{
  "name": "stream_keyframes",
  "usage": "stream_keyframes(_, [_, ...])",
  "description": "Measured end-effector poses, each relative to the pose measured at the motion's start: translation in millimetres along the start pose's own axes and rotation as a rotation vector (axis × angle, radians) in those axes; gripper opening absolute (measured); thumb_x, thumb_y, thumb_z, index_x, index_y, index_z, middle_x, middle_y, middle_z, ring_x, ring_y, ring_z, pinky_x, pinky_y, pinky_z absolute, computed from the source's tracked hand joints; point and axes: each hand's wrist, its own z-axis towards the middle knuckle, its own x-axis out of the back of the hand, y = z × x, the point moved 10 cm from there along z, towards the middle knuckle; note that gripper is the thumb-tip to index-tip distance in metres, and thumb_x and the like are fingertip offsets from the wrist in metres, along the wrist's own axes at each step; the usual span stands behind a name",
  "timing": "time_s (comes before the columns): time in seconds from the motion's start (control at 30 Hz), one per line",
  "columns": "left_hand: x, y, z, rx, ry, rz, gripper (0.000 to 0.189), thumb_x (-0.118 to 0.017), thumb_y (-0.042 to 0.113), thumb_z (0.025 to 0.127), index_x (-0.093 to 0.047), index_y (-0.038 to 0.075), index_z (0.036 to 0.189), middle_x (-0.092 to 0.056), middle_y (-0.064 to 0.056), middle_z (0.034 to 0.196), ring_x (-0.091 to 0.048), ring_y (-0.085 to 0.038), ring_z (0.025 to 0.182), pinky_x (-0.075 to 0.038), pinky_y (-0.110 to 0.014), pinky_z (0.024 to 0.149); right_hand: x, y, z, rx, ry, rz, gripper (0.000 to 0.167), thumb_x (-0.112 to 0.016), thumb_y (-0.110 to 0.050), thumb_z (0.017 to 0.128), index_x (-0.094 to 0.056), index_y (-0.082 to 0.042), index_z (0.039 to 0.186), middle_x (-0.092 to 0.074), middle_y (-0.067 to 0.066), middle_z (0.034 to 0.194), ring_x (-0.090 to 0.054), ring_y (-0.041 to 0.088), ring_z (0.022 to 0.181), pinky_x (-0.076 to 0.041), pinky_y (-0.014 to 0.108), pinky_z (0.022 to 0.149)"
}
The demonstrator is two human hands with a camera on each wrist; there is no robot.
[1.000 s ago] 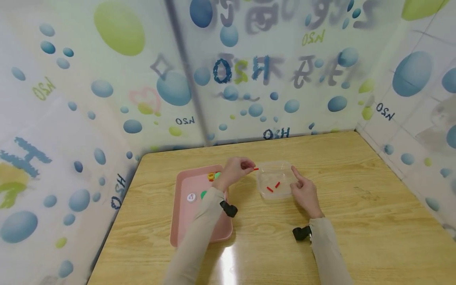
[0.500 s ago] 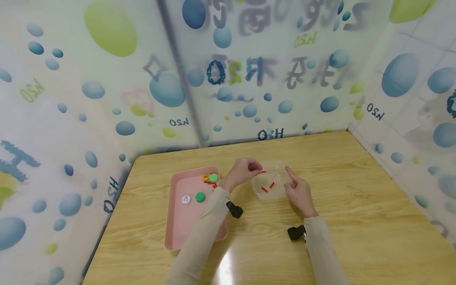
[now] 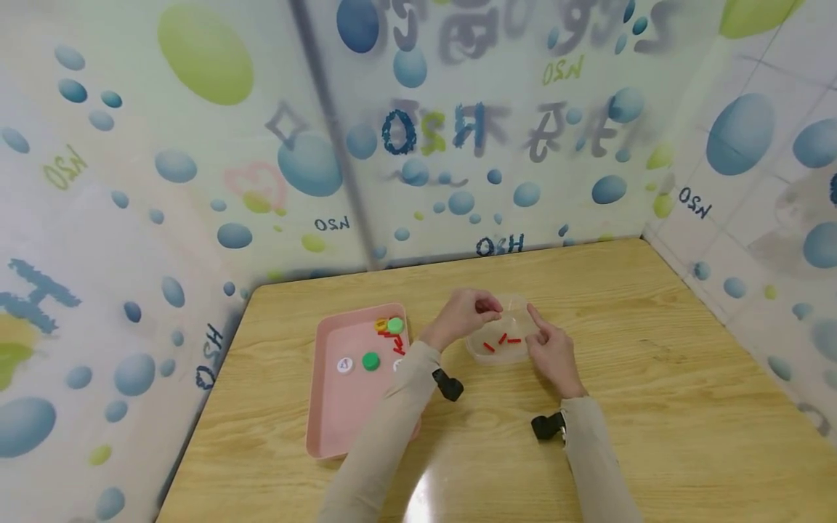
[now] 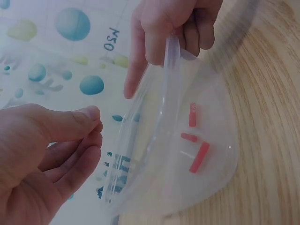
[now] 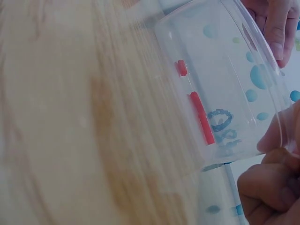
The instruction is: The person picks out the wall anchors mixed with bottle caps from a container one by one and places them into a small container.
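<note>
My right hand [image 3: 552, 356] grips the right rim of a clear plastic container [image 3: 487, 357], its index finger stretched along the rim. Inside lie three short red sticks [image 3: 514, 341], seen through the wall in both wrist views. Over the container's far left side is my left hand [image 3: 464, 314]. In the left wrist view that hand [image 4: 51, 154] has its thumb and index fingertips close together, the other fingers loosely bent, and nothing shows between them.
Left of the container stands a pink tray [image 3: 332, 414] on the wooden table [image 3: 680, 407]. It bears a white cap [image 3: 344, 365], a green cap [image 3: 370, 361], a light green cap [image 3: 395, 325], a yellow piece [image 3: 381, 325] and several red sticks [image 3: 398, 343]. Patterned walls [image 3: 418, 218] border the table.
My left hand moved right over the container and let go of its red stick, which now lies inside with the two others. The right hand keeps its grip on the rim.
</note>
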Motion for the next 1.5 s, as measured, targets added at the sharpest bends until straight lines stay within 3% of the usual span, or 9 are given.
stream_keyframes(0.27, [11.9,-9.2,-10.2,0.024,0.0,0.024,0.017,-0.069,0.013,0.097,-0.075,0.002,0.109,-0.075,-0.006,0.102,-0.067,-0.011,0.088,-0.055,-0.02,0.077,-0.1,-1.3,-0.5,-0.011,-0.016,0.022,0.064,-0.053,0.003,0.09,-0.047,-0.014,0.152,-0.038,-0.006,0.057,-0.032,0.004,0.048,-0.031,0.023,0.047])
stream_keyframes(0.47, [29.5,-19.8,-20.9,0.035,0.035,0.066,0.016,-0.068,0.013,0.098,-0.075,0.003,0.109,-0.075,-0.006,0.101,-0.067,-0.014,0.088,-0.055,-0.022,0.078,-0.4,-2.3,-1.3,-0.011,-0.029,0.033,0.064,-0.053,0.003,0.09,-0.047,-0.014,0.152,-0.037,-0.007,0.056,-0.03,0.004,0.048,-0.031,0.023,0.046])
stream_keyframes(0.8, [62.7,-41.6,-41.7,0.12,0.097,0.093,0.016,-0.069,0.016,0.098,-0.076,0.007,0.108,-0.076,-0.006,0.102,-0.068,-0.015,0.088,-0.055,-0.024,0.077,-1.6,-4.3,-1.1,0.015,-0.036,0.03,0.064,-0.052,0.004,0.091,-0.046,-0.012,0.152,-0.034,-0.007,0.055,-0.028,0.004,0.047,-0.029,0.023,0.046])
stream_keyframes(1.13, [96.9,-60.4,-70.2,0.154,0.172,0.088,0.011,-0.07,0.016,0.097,-0.077,0.012,0.105,-0.076,-0.004,0.101,-0.07,-0.016,0.089,-0.058,-0.03,0.08,-0.7,-3.3,0.8,0.006,-0.025,0.029,0.064,-0.053,0.002,0.091,-0.046,-0.014,0.152,-0.033,-0.006,0.055,-0.03,0.006,0.048,-0.03,0.022,0.046])
stream_keyframes(1.4, [107.3,-88.2,-98.6,0.211,0.179,-0.005,0.017,-0.068,0.015,0.098,-0.076,0.006,0.109,-0.075,-0.008,0.103,-0.07,-0.03,0.092,-0.058,-0.031,0.077,0.4,-4.4,1.0,0.016,-0.018,0.026,0.063,-0.052,0.003,0.09,-0.047,-0.012,0.151,-0.031,-0.009,0.053,-0.028,0.005,0.047,-0.029,0.023,0.045])
stream_keyframes(1.5, [108.1,-96.7,-108.2,0.233,0.172,-0.014,0.018,-0.068,0.013,0.098,-0.076,0.003,0.11,-0.075,-0.01,0.105,-0.07,-0.029,0.093,-0.058,-0.033,0.081,0.2,-5.4,0.2,0.011,-0.023,0.031,0.063,-0.052,0.002,0.09,-0.047,-0.012,0.151,-0.032,-0.008,0.053,-0.028,0.005,0.047,-0.029,0.023,0.045])
